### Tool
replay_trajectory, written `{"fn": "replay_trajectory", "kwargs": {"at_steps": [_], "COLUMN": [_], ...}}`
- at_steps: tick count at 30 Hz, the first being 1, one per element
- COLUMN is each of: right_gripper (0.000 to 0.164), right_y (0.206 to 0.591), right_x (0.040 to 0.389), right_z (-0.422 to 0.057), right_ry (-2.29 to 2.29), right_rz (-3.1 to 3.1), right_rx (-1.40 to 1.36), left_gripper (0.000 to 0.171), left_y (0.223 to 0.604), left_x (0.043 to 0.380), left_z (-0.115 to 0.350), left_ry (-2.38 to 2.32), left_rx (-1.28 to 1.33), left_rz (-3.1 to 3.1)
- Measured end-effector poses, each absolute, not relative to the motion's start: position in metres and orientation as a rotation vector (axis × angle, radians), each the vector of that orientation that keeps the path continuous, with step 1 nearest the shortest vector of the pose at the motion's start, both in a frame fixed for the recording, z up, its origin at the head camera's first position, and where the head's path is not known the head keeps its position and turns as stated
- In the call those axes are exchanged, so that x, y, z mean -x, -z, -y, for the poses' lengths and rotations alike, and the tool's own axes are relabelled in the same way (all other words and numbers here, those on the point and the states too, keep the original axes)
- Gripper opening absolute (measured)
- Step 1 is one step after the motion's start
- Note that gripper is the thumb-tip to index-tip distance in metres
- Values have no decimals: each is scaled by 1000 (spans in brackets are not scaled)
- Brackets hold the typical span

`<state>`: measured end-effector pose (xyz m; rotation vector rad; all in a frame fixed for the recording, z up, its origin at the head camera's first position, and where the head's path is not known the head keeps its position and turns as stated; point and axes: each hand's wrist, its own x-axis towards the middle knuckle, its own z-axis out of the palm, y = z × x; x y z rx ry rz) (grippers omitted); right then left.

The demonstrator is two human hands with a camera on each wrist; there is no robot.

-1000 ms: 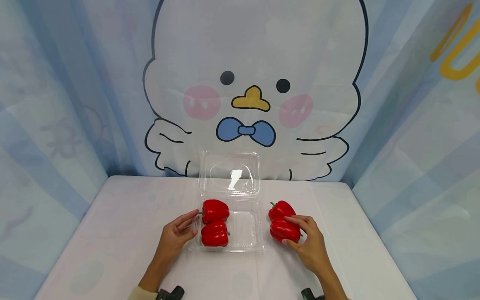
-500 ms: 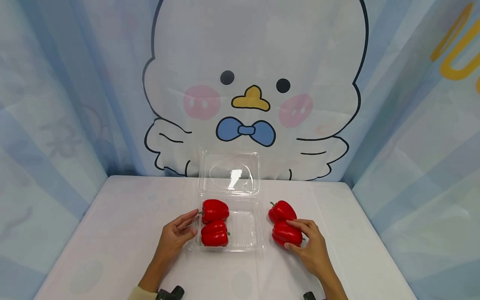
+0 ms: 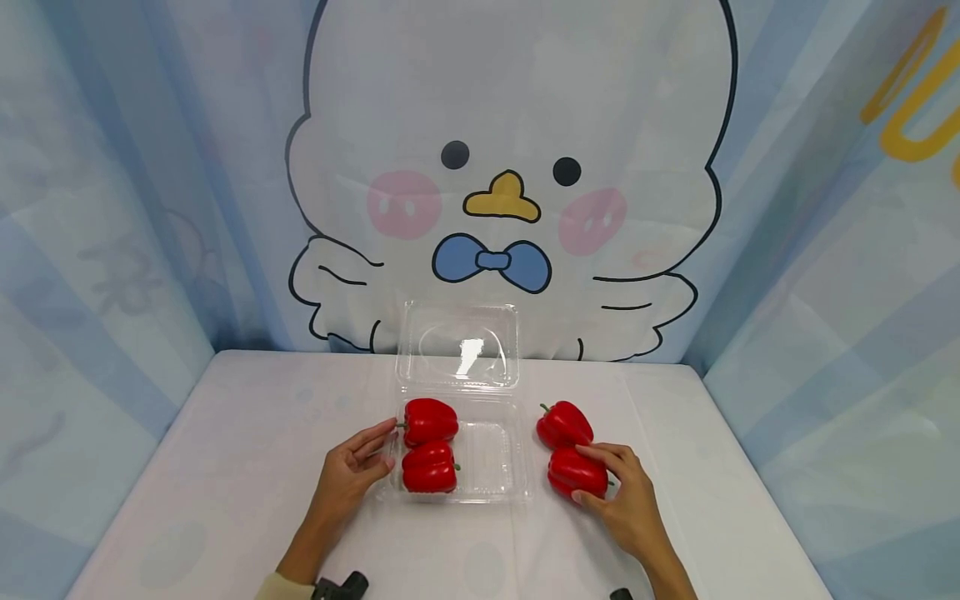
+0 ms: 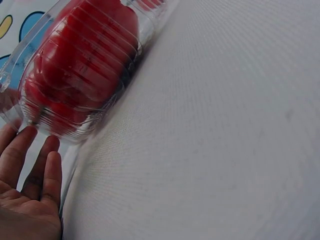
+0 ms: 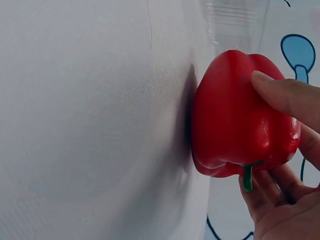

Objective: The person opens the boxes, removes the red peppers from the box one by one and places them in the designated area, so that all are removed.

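On the table, a clear plastic clamshell box (image 3: 491, 467) lies with its lid (image 3: 459, 346) raised at the back. Two red bell peppers, a far one (image 3: 431, 421) and a near one (image 3: 429, 467), fill its left half. My left hand (image 3: 352, 467) touches the box's left edge with fairly straight fingers, seen in the left wrist view at the end wall (image 4: 65, 127). To the box's right, my right hand (image 3: 622, 496) holds a third red pepper (image 3: 576, 472) between thumb and fingers, close to the tabletop. Just behind it lies another red pepper (image 3: 564, 423).
The white-covered table (image 3: 247, 467) ends at a printed curtain (image 3: 510, 108) close behind the lid. More blue curtain stands on the left and right. Dark wrist mounts show at the bottom edge.
My right hand has shifted a little to the right and toward me with its pepper, opening a bit of distance from the pepper behind. The left hand stays at the box edge.
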<state>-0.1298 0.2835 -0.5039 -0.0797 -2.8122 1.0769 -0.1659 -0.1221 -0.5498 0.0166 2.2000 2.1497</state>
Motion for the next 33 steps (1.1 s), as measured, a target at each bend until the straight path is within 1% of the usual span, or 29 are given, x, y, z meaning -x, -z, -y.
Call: {"fn": "replay_trajectory", "kwargs": {"at_steps": [13, 23, 33], "right_gripper": [71, 69, 69], "right_y": [505, 502, 495], "right_x": [127, 124, 121], "right_z": [-283, -281, -279], "right_ry": [-1092, -1117, -1064], "right_rz": [2806, 2794, 2739], "right_rx": [75, 63, 3], "left_gripper": [60, 60, 60], "left_y": [548, 549, 549], "left_x": [166, 166, 166], "left_z": [122, 123, 123], "left_ry": [-2156, -2153, -2160], "left_rx": [-18, -25, -15], "left_rz": [-2189, -2190, -2179]}}
